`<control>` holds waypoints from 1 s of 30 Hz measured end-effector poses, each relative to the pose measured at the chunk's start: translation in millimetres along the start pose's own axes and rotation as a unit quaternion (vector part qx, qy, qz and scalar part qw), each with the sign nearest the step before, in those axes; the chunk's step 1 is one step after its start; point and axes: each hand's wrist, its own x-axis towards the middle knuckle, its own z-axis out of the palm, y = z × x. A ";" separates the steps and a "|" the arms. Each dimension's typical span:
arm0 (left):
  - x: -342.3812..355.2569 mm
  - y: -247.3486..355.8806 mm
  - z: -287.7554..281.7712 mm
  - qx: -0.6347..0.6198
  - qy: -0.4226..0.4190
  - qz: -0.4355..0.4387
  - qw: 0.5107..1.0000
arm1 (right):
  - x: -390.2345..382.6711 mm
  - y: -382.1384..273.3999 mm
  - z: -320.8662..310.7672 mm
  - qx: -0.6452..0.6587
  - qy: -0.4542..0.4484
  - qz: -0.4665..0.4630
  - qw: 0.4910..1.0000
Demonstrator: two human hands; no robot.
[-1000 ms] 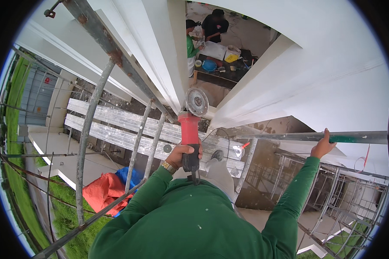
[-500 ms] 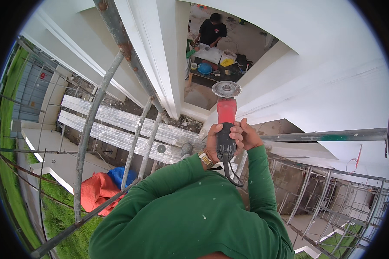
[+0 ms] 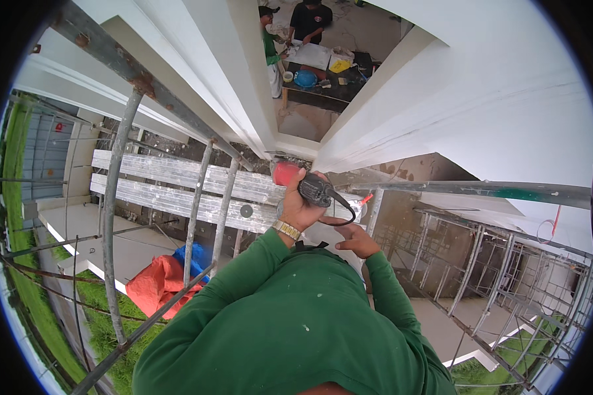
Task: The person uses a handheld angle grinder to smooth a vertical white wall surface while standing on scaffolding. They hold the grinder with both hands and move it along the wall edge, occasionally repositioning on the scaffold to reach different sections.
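My left hand [image 3: 298, 212], with a gold-coloured watch [image 3: 286, 229] on its wrist, is wrapped round the black handle of a red and black angle grinder [image 3: 315, 189]. The grinder is tilted, its red head towards the upper left; its disc cannot be made out here. From the handle's rear a black power cord [image 3: 346, 201] loops down to the right. Just beside this loop is my right hand [image 3: 358, 241], lower and to the right of the grinder. Its fingers are partly stretched to the left and apart, with nothing seen in them.
Scaffold tubes [image 3: 201, 184] rise at my left, and a horizontal pipe [image 3: 481, 191] crosses at right. Metal planks [image 3: 178, 199] lie below. Beyond a wall opening, two people stand by a table [image 3: 336, 91] with a blue helmet. Red sheeting [image 3: 157, 284] hangs lower left.
The grinder has come down and to the left and is turned from upright to tilted. My right hand has let go of it and moved down, while my left hand keeps its hold.
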 end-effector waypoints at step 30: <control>9.8 36.0 68.3 0.166 0.009 -0.032 0.986 | -205.8 388.0 167.3 0.016 0.637 0.318 0.703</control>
